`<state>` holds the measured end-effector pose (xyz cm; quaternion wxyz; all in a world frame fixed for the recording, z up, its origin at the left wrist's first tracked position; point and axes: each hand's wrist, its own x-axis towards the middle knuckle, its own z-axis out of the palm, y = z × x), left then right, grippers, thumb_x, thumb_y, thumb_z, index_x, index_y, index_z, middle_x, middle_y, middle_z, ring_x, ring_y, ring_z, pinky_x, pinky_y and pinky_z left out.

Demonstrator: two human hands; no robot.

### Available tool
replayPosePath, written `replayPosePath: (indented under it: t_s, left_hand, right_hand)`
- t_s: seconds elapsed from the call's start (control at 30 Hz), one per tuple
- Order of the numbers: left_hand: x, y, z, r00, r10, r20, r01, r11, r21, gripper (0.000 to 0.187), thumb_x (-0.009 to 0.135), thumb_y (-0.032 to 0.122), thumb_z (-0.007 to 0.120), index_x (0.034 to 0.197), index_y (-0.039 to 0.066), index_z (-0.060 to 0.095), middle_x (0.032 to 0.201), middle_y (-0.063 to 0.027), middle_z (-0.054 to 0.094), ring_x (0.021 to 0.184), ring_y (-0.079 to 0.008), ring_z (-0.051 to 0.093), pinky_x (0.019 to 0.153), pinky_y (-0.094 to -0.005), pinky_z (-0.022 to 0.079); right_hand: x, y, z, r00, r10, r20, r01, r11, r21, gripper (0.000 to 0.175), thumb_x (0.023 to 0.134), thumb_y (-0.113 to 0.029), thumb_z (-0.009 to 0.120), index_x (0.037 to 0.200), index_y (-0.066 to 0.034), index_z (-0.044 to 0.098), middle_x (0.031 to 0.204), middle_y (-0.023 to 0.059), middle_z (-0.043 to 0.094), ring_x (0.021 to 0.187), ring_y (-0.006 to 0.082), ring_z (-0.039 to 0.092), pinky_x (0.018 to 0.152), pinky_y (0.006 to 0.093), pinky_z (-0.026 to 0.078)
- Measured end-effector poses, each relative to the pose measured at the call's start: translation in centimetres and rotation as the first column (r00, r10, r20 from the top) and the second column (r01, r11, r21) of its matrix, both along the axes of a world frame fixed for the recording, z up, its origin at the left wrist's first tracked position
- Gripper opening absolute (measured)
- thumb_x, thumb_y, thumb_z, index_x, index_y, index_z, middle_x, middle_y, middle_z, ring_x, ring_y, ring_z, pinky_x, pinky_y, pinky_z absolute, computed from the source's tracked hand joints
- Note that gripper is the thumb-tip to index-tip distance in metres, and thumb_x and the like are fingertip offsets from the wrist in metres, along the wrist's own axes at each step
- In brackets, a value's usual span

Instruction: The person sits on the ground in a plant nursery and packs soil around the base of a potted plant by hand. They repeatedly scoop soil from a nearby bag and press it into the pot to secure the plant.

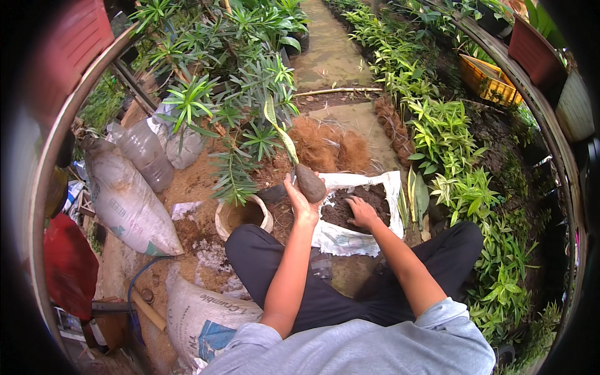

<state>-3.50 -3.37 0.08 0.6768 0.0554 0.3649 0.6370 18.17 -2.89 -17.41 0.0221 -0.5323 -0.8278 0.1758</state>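
Note:
In my left hand (303, 201) lies a smooth, egg-shaped ball of wet soil (310, 183), its narrower end pointing away from me. A long variegated leaf (284, 137), green with pale edges, rises from that narrow end. My right hand (362, 212) rests, fingers spread, on dark moist soil (344, 216) in an opened white woven sack (394, 192) with rolled edges. Whether its fingertips hold any soil cannot be told. Beyond the sack sit bundles of brown coconut fibre (323, 145). Loose long leaves (417, 194) lie just right of the sack.
A round pot of murky water (243, 216) stands beside my left knee. Full woven sacks (126, 197) and a clear plastic jug (145, 152) are at the left. Leafy potted plants (459, 136) line the right, and a branching shrub (225, 93) overhangs the front left.

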Motion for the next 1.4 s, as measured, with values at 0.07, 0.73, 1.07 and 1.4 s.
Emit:
replayPosePath:
  t_s: [0.07,0.73,1.07,1.4]
  left_hand:
    - [-0.1,0.1,-0.2,1.000,-0.003,-0.004,0.003,1.000,0.011,0.068,0.082,0.070,0.042,0.116,0.012,0.053,0.108,-0.0078,0.061,0.093,-0.0253,0.063,0.076,-0.0479,0.053]
    - [2.8,1.5,-1.2,0.993,-0.104,0.047,0.106,0.993,-0.052,0.065,0.081,0.069,0.047,0.110,0.012,0.057,0.102,-0.0076,0.061,0.092,-0.0276,0.062,0.074,-0.0470,0.054]
    - [6.0,1.7,-1.0,0.965,-0.254,0.061,0.255,0.967,-0.006,0.058,0.082,0.068,0.051,0.101,0.014,0.058,0.090,-0.0031,0.060,0.087,-0.0233,0.061,0.077,-0.0434,0.049]
    - [7.2,2.0,-2.5,0.914,-0.352,0.200,0.336,0.935,0.111,0.047,0.085,0.058,0.054,0.096,0.014,0.060,0.083,-0.0004,0.061,0.077,-0.0213,0.063,0.065,-0.0421,0.053]
  right_hand:
    - [-0.6,0.3,-1.5,0.994,0.085,0.071,-0.088,0.995,0.045,0.081,0.072,-0.029,0.078,0.139,-0.0069,0.038,0.145,0.0160,0.035,0.130,0.0335,0.039,0.104,0.0425,0.040]
    - [3.6,-1.5,-4.2,0.644,-0.605,-0.468,0.527,0.795,-0.301,0.026,0.077,-0.014,0.067,0.099,-0.0003,0.066,0.097,0.0179,0.067,0.099,0.0353,0.062,0.093,0.0395,0.046]
    - [4.1,0.6,5.1,0.167,-0.911,-0.377,0.191,0.405,-0.894,0.035,0.090,-0.042,0.059,0.101,-0.0087,0.064,0.094,0.0035,0.061,0.082,0.0174,0.057,0.072,0.0340,0.048]
    - [3.8,0.0,9.3,-0.222,-0.933,-0.282,-0.056,0.301,-0.952,0.026,0.091,-0.037,0.063,0.084,-0.0122,0.059,0.077,0.0008,0.057,0.061,0.0110,0.052,0.044,0.0189,0.037]
